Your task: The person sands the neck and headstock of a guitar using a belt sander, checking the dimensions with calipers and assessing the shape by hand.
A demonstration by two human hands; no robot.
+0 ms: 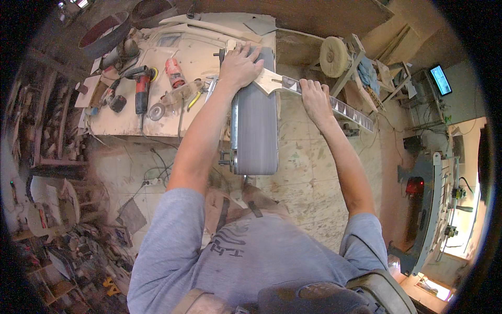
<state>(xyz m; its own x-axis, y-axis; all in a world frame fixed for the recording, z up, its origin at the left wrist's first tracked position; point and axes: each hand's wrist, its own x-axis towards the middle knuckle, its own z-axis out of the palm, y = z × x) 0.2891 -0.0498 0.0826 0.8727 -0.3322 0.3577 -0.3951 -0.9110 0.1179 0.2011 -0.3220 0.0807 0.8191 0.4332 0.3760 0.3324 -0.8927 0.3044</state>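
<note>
A pale wooden guitar neck [269, 82] lies slantwise across the grey belt of a belt sander [257, 133]. My left hand [240, 67] is over the headstock end, fingers bent over the wood and holding it at the belt. Farther right, my right hand [316, 100] is closed around the neck, fingers across its dark fretboard with light inlays. The fretboard's far end sticks out past this hand, clear of the sander. The underside of the headstock, where it meets the belt, is hidden.
Left of the sander, a dusty workbench [117, 125] carries a red-and-black angle grinder [141, 91], a red power tool [174, 72], yellow-handled pliers [194, 99] and a cordless drill [116, 102]. A round buffing wheel [333, 56] stands at the back right. A lit screen [441, 79] is beyond.
</note>
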